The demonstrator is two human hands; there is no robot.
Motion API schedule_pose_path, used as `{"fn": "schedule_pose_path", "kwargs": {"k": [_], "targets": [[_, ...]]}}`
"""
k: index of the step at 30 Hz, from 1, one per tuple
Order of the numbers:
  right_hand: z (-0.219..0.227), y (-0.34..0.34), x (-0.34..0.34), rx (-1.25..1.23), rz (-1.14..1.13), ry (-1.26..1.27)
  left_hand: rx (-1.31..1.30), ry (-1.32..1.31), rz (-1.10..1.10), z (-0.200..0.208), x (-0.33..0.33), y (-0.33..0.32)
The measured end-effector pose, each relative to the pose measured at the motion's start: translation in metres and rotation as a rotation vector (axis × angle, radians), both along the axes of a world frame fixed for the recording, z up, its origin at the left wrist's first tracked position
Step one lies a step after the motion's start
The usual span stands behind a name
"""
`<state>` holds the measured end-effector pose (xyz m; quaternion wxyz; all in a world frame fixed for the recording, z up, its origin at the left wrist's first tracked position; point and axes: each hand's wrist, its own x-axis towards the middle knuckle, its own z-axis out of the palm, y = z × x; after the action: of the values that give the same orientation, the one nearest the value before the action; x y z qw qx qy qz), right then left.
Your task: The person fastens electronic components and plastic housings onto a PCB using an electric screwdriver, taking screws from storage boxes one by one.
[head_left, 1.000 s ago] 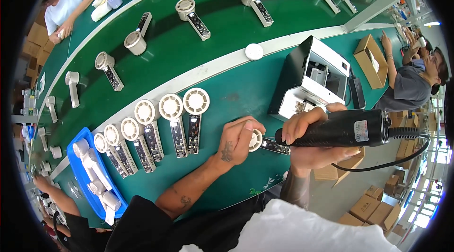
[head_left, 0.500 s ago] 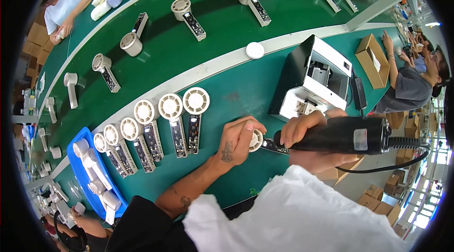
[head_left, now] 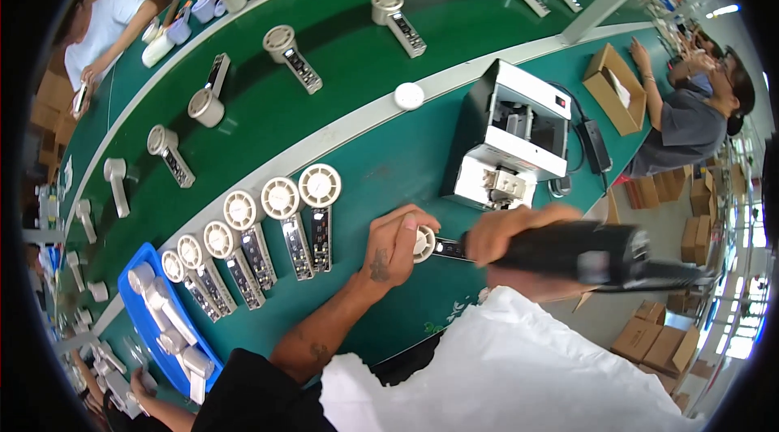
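My left hand (head_left: 391, 249) is closed round the round, slotted white head of a handheld fan (head_left: 423, 244), which lies low over the green bench. Its narrow handle is uncovered, with a dark circuit board showing, and points right. My right hand (head_left: 513, 239) grips a black corded electric screwdriver (head_left: 560, 257), held roughly level and smeared by motion. The tool's front end is at the fan's handle; my fingers hide its tip. To the left, several similar fans (head_left: 281, 199) lie in a fanned-out row, heads away from me, boards uncovered.
A black-and-white box-shaped machine (head_left: 531, 158) stands beyond my right hand, near a cardboard tray (head_left: 604, 95). A blue bin (head_left: 134, 294) of white parts sits left. More fans lie on the green conveyor (head_left: 341, 42) behind a pale rail bearing a white disc (head_left: 409, 96). Co-workers sit around.
The whole view has shifted, so the bench things appear farther left. The screwdriver is now blurred, its cord end a little lower. My left hand keeps its hold on the fan.
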<state>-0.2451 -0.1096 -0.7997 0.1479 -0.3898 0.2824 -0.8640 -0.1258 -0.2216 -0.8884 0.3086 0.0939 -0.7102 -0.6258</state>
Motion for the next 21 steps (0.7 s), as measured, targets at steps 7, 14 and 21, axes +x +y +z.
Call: {"fn": "schedule_pose_path", "kwargs": {"k": [7, 14, 21], "targets": [[0.053, 0.019, -0.040, 0.305, -0.586, -0.049, -0.004, -0.022, 0.040, 0.003, -0.004, 0.009], [0.031, 0.007, -0.039, 0.354, -0.374, -0.018, 0.022, -0.001, 0.055, 0.003, -0.005, 0.007], [0.019, 0.008, 0.016, 0.223, -0.179, -0.131, 0.068, 0.029, 0.060, 0.004, -0.008, 0.010]]}}
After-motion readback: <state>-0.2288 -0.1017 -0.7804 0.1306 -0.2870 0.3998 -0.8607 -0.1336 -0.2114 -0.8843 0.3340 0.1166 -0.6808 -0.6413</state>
